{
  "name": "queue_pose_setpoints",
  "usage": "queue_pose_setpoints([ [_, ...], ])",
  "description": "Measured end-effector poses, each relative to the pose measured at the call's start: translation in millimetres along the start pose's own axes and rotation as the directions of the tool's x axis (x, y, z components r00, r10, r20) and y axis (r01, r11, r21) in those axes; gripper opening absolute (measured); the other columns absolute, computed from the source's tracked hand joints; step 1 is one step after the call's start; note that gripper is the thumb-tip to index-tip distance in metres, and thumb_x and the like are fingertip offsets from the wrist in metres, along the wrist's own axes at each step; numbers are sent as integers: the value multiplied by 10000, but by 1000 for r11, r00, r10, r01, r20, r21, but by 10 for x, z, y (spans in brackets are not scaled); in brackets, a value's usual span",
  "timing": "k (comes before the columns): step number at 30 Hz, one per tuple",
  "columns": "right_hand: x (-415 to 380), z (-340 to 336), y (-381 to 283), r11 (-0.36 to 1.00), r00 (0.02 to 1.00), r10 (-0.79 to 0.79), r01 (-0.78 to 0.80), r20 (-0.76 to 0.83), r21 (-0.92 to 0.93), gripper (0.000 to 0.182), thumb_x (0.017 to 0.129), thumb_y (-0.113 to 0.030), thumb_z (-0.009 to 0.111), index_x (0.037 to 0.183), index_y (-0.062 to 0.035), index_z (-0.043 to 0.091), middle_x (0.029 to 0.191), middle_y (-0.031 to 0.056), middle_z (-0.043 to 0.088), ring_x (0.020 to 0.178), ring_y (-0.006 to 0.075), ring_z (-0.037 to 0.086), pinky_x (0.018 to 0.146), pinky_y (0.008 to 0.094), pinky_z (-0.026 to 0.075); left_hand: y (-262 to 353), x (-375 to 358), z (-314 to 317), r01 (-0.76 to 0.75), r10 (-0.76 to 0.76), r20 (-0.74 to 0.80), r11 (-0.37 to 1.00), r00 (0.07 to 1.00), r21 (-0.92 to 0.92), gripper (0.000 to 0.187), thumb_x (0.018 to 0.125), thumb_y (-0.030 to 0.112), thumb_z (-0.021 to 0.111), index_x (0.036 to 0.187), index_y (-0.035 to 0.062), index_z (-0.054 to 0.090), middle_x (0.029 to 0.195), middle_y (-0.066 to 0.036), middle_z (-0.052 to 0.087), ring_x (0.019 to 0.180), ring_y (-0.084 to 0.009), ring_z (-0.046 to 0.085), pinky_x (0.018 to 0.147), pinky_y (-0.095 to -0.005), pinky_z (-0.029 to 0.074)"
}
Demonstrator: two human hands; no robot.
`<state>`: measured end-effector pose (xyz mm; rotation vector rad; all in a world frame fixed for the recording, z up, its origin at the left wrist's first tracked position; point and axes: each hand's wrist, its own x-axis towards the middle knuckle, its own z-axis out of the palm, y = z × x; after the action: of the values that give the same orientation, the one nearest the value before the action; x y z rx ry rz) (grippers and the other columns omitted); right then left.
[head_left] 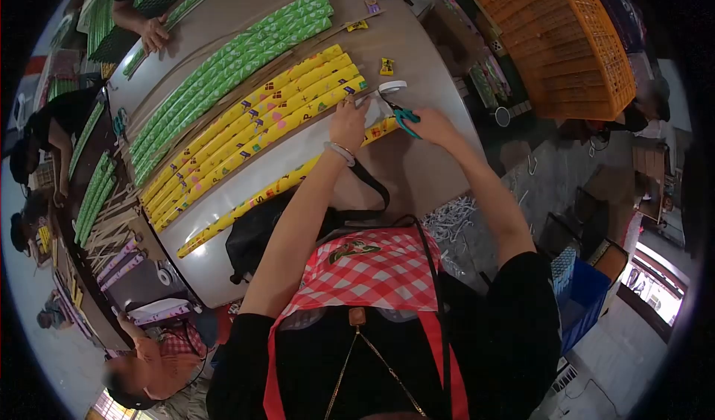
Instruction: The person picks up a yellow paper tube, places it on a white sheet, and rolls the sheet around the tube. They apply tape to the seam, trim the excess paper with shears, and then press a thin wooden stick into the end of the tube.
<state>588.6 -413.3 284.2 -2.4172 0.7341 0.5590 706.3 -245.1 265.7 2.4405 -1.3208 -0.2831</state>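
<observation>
Scissors (402, 113), grasped in your right hand (433, 126), seemed light and stiff — best held by the handles (410, 130). Whether your left hand (348, 125) gripped was unclear.

Tight behind the yellow bundle (257, 129), more open off its right end.
Past the bundle's far side, brown strips (313, 44) and green rolls (238, 62) crowd close. On its near side, a pale lane runs between it and a lone yellow roll (272, 189), obstructed rightward by the left fingers (345, 109); a black bag (257, 230) bulks nearer. Off its right end, scissors (407, 120) and a tape roll (392, 85) intrude before bare surface (438, 77).
</observation>
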Motion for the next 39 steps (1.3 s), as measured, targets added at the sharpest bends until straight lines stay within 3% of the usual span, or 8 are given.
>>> queue_pose_setpoints([
  [8,17,115,90,997,996,-57,61,-65,57,424,759,-415,521,716,4,565,667,178,560,657,328,561,598,421,430,0,-15,13,-11,11,-33,1000,999,-6,507,722,72,559,1207,167,444,1103,-173,460,997,-341,446,768,-380,439],
  [10,18,147,109,991,987,-115,122,-113,61,420,762,-404,519,714,11,561,666,177,561,653,327,561,588,417,428,0,-20,12,-10,7,-51,998,999,-55,452,689,57,567,1130,129,502,1030,-177,469,949,-319,474,735,-366,456],
  [13,7,168,108,982,982,-132,149,-138,120,354,758,-333,544,753,21,556,641,200,539,609,351,543,550,405,410,-7,-7,27,-17,16,-44,1000,999,-23,444,684,51,571,1117,123,509,1048,-186,467,948,-321,473,725,-368,460],
  [16,-26,136,69,978,995,-75,87,-71,189,346,758,-317,548,746,29,552,625,206,532,597,351,540,536,403,405,-15,-20,22,-11,11,-21,1000,1000,-15,491,718,75,569,1190,152,456,1086,-176,457,978,-331,456,743,-368,455],
  [24,-48,119,54,985,992,-76,90,-101,147,345,769,-325,535,756,20,550,664,199,546,632,352,541,567,416,413,5,-8,36,27,-27,-13,999,1000,-26,485,712,62,572,1178,146,464,1091,-162,449,979,-337,453,727,-378,459],
  [25,-45,116,59,988,995,-67,76,-73,137,354,779,-345,524,771,8,551,685,194,552,658,348,546,590,424,423,19,-24,20,5,-5,-75,1000,997,-10,431,706,66,558,1128,131,501,1063,-173,467,951,-312,481,735,-353,460],
  [28,-14,142,85,991,992,-92,100,-88,89,361,777,-343,528,746,16,553,668,196,549,647,348,544,582,423,422,25,-17,-6,28,-29,-18,999,999,-37,432,705,63,554,1128,133,502,1092,-181,465,963,-313,480,744,-353,460],
  [39,-35,94,57,992,992,-74,83,-100,90,381,767,-360,530,715,16,558,642,187,550,627,341,545,579,425,424,19,-27,24,14,-14,-65,1000,998,-12,425,711,60,535,1129,126,499,1105,-193,468,969,-321,481,754,-357,457],
])
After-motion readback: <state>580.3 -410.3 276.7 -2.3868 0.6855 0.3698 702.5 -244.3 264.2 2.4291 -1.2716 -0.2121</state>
